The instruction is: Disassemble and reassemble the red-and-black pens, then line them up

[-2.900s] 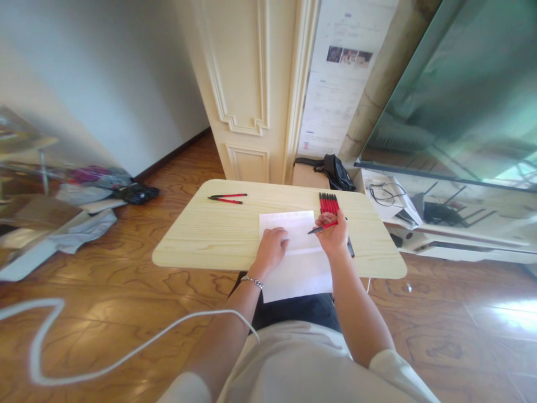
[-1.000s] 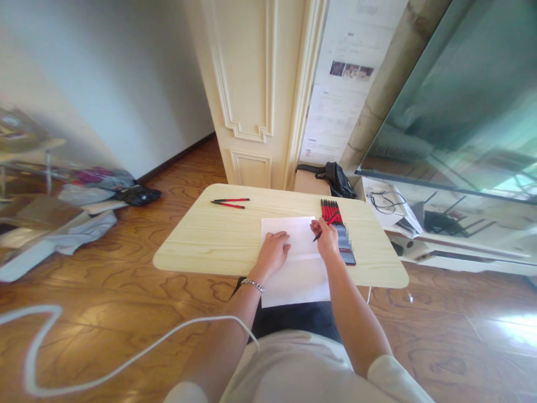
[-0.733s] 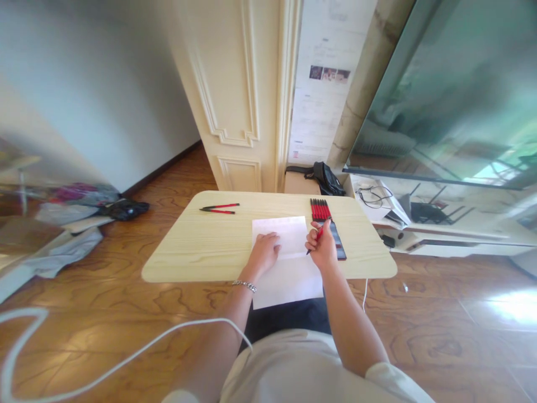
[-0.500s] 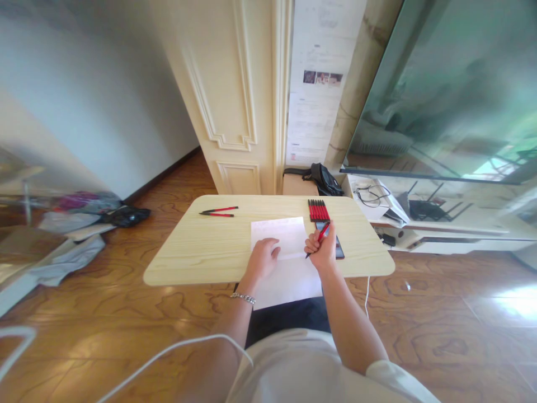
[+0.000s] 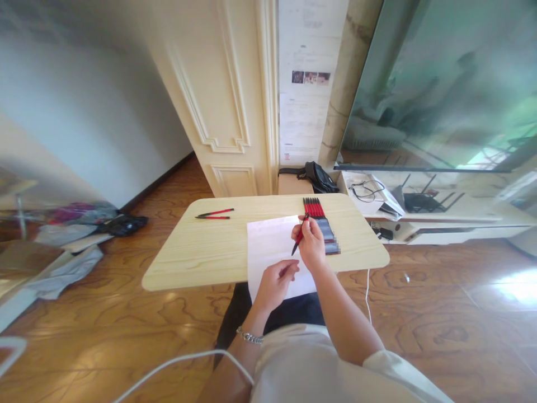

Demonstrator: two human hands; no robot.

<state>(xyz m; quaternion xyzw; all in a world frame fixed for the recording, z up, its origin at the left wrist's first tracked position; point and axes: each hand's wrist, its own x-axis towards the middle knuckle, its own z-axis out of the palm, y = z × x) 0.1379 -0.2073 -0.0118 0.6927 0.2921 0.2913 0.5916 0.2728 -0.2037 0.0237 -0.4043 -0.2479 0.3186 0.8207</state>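
My right hand (image 5: 311,239) grips a red and black pen (image 5: 299,238), its black tip slanting down over the white sheet of paper (image 5: 268,240). My left hand (image 5: 277,281) rests over the lower part of that sheet, below the pen, its fingers loosely curled and a gap showing beside the thumb. I see nothing held in it. The paper hangs over the table's near edge. Just right of my right hand lies a dark phone (image 5: 328,232), partly blurred. Above it, a row of several red and black pens (image 5: 312,207) is lined up.
Two more red and black pens (image 5: 213,215) lie at the far left of the pale wooden table (image 5: 188,252). Behind the table is a black bag (image 5: 319,176). A low white cabinet (image 5: 461,224) stands to the right, and a white cable (image 5: 180,358) crosses in front at lower left.
My left hand has slid down and right across the paper. My right hand has moved up and left with the pen, uncovering more of the phone. The view has shifted slightly.
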